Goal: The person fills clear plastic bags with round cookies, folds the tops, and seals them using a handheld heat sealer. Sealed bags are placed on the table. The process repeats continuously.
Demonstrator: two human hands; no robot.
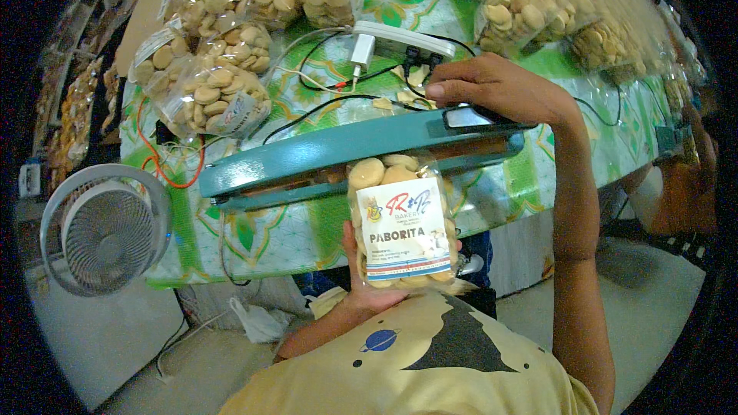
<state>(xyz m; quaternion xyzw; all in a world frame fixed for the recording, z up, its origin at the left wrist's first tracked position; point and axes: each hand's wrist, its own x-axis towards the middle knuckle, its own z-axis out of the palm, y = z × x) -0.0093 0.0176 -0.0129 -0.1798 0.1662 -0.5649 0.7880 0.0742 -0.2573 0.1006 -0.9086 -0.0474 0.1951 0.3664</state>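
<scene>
A clear plastic bag of round biscuits (403, 223) with a white label hangs upright at the table's near edge. My left hand (367, 288) holds it from below and the left, its fingers partly hidden behind the bag. The bag's top end reaches between the jaws of a long teal heat sealer (307, 147), which lies across the table in front of me. My right hand (500, 88) rests over the right end of the sealer's upper arm, its fingers bent down around it. Whether the jaws touch along the bag is hard to see.
Several filled biscuit bags (219, 96) lie at the left and back, with more bags (538, 4) at the back right. A white power strip (400, 38) with plugs and cables sits behind the sealer. A round fan (108, 227) stands at the left edge.
</scene>
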